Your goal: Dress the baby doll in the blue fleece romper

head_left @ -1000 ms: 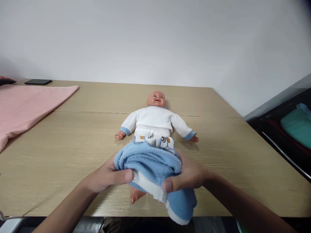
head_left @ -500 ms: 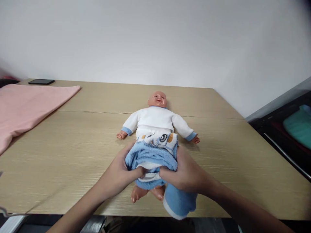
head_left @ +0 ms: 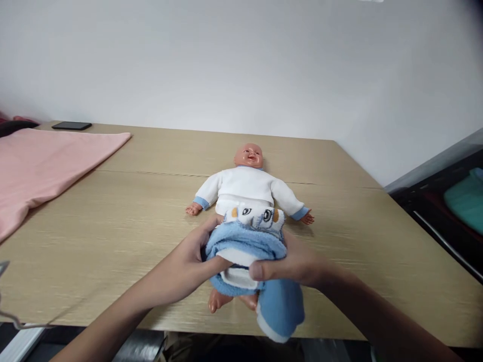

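A baby doll (head_left: pixel 245 186) lies on its back, head away from me, in a white sweater with blue cuffs. Over its lower body and legs I hold bunched-up blue fleece pants (head_left: pixel 247 239), with white trim and an embroidered eyed face. One blue tube with a white cuff, seemingly a pant leg, hangs at the right by the table edge. My left hand (head_left: pixel 192 261) grips the left side of the bunch, thumb inside the opening. On the right side, my right hand (head_left: pixel 298 259) clasps the cloth, its thumb over the front rim. The doll's bare feet (head_left: pixel 219 300) show below.
A pink cloth (head_left: pixel 56 166) is spread at the left of the wooden table (head_left: pixel 151 196), with a dark phone-like slab (head_left: pixel 71 125) behind it. A bent wire (head_left: pixel 17 319) reaches over the front left edge. A dark container with green cloth (head_left: pixel 466 198) stands at the right.
Both hands have shifted slightly with the pants, and the opening faces me more plainly. My right thumb has moved up onto the rim. The view has turned a little.
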A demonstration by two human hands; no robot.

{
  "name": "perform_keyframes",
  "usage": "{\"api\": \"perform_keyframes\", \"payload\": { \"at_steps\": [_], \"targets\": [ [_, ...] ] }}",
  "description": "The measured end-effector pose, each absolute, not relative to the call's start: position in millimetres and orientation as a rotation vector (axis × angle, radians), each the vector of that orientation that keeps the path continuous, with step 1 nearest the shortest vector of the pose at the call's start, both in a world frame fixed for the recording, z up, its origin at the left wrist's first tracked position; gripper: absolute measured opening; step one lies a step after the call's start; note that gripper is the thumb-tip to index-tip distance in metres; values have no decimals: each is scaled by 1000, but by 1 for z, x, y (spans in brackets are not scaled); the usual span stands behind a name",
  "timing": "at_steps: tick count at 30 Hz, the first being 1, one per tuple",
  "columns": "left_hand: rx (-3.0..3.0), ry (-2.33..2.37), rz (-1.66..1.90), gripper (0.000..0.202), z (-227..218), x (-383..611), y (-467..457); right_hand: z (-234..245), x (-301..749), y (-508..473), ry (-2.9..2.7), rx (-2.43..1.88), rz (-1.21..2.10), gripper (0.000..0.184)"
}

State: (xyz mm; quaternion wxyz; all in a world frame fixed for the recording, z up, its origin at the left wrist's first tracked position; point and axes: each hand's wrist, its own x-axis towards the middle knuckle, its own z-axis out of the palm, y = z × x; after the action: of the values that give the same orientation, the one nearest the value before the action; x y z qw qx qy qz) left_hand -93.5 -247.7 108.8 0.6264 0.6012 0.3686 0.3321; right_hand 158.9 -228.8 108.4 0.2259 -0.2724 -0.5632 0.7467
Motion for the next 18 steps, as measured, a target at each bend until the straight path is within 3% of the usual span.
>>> {"api": "perform_keyframes", "payload": {
  "at_steps": [6, 10, 13, 18],
  "targets": [
    [1169, 724, 684, 28, 98, -102, -250, 100, 161, -225, -1520, -495, 2251, 45],
    [841, 552, 695, 38, 93, -102, -256, 104, 157, -225, -1595, -437, 2260, 47],
    [702, 537, 700, 45, 93, -99, -257, 107, 158, -223, -1548, -472, 2223, 37],
    [900, 715, 672, 45, 98, -96, -256, 112, 161, -221, -1470, -526, 2348, 43]
  ]
}}
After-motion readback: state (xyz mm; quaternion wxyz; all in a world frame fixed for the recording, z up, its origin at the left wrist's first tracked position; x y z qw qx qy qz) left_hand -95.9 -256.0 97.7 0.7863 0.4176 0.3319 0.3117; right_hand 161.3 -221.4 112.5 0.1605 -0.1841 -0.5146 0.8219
